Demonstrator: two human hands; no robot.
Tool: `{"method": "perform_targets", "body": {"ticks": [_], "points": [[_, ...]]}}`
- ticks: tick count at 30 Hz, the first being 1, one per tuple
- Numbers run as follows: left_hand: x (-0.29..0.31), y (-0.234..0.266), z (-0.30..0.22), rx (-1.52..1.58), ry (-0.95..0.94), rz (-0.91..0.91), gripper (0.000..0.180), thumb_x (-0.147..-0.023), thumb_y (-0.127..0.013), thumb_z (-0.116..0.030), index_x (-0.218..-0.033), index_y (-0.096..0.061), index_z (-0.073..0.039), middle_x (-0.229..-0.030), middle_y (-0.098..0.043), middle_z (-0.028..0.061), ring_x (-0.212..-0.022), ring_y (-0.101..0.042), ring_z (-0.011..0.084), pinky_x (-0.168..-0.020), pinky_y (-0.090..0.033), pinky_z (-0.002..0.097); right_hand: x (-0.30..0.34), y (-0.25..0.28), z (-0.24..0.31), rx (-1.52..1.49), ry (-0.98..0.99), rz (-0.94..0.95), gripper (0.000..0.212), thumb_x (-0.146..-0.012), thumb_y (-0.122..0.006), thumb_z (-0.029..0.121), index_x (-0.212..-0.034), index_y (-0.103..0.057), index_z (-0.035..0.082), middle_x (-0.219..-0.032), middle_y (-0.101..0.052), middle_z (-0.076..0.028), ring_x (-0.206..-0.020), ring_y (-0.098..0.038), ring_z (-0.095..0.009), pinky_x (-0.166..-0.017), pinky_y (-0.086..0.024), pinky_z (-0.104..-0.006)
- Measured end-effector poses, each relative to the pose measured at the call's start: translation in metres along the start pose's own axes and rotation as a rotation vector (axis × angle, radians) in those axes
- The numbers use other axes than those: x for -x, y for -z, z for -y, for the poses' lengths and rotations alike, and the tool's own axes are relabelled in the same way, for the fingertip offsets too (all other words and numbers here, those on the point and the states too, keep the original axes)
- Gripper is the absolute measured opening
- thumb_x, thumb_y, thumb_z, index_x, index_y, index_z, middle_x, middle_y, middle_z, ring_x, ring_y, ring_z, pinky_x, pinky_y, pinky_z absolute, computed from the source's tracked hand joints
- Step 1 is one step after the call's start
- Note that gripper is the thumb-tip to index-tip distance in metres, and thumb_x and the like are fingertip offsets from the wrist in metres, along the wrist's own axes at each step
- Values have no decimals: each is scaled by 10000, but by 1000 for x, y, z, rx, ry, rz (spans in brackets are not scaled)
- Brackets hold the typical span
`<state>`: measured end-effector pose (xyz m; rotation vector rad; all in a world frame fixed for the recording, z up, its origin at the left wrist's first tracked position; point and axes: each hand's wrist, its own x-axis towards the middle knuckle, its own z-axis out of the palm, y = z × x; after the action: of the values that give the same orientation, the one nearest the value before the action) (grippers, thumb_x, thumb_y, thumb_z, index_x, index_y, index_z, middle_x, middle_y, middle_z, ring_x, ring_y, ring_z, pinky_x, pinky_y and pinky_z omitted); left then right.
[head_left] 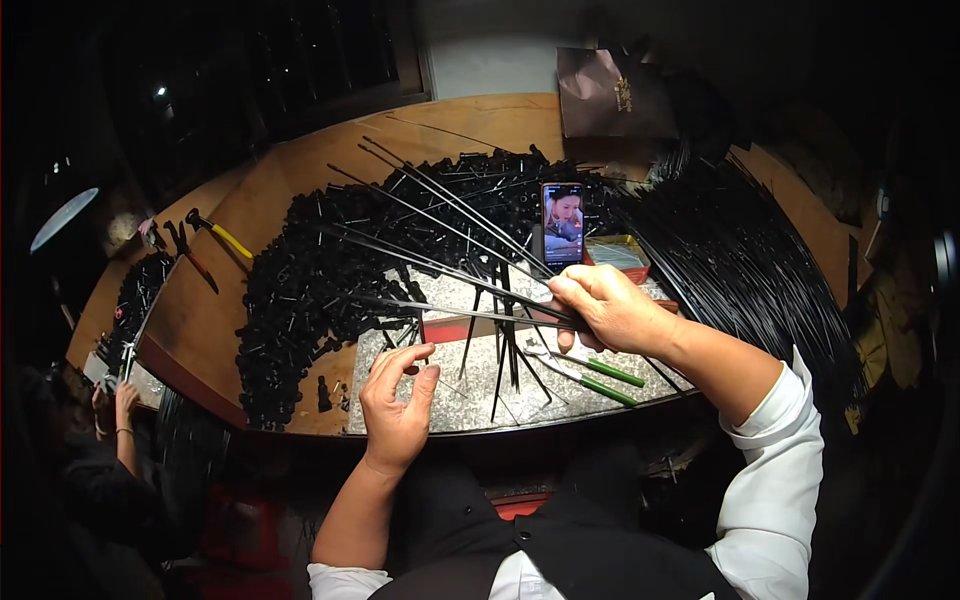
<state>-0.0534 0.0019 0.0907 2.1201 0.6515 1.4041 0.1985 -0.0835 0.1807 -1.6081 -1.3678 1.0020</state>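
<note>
My right hand [620, 315] is closed around a fanned bunch of long thin black rods [440, 262], whose far ends spread up and left over a heap of small black parts [300, 265]. Left of it, my left hand [395, 405] hovers at the near edge of a grey speckled work plate [460, 395]. Its fingers are bent, with thumb and forefinger apart and nothing plainly between them. More black rods [500, 370] lie crossed on the plate between my hands. Below my right hand rest pliers with green handles [605, 380].
A phone [562, 230] stands upright beside a red tray [630, 270]. Many black rods [730, 250] lie at right. A yellow-handled hammer [230, 238] and red-handled pliers [195, 255] lie left. Behind is a brown paper bag [610, 95]. A co-worker's hands [120, 400] work at far left.
</note>
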Motion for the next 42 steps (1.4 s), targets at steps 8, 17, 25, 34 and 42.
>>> {"method": "perform_targets", "body": {"ticks": [8, 17, 25, 34, 42], "points": [[3, -1, 9, 130, 92, -4, 373, -874, -659, -163, -1168, -539, 34, -1108, -574, 96, -964, -557, 164, -813, -458, 291, -2, -4, -10, 38, 131, 71, 190, -945, -562, 221, -883, -574, 42, -664, -581, 9, -543, -484, -27, -487, -366, -191], [-19, -14, -5, -7, 1, 52, 1182, -595, -885, -352, -1424, -138, 38, -1414, -324, 211, -1323, -335, 299, -1072, -299, 382, -1, -22, -7, 149, 290, 94, 241, -827, -733, 167, -859, -558, 5, -702, -582, -10, -635, -543, -56, -574, -435, -233], [-18, -57, -20, 71, -43, -19, 794, -703, -788, -59, -1332, -312, 31, -1147, -569, 130, -1036, -583, 195, -911, -467, 325, 4, -41, 0, 238, 406, 60, 226, -859, -688, 183, -844, -537, 15, -623, -576, -24, -476, -503, -69, -429, -406, -233], [-64, -26, 0, 587, 199, -435, 275, -862, -647, -3, -1119, -559, 37, -908, -662, 62, -856, -614, 101, -767, -513, 224, 59, -38, -10, 45, 36, 262, 178, -901, -625, 154, -965, -542, 10, -695, -603, -22, -540, -547, -69, -494, -437, -235], [-83, -9, -2, 288, 360, -31, 107, -805, -710, -19, -886, -691, 47, -842, -699, 86, -794, -654, 128, -768, -518, 245, 79, -23, -2, -202, -141, 424, 235, -954, -542, 175, -1079, -480, -15, -756, -598, -48, -558, -568, -74, -483, -471, -222]]}}
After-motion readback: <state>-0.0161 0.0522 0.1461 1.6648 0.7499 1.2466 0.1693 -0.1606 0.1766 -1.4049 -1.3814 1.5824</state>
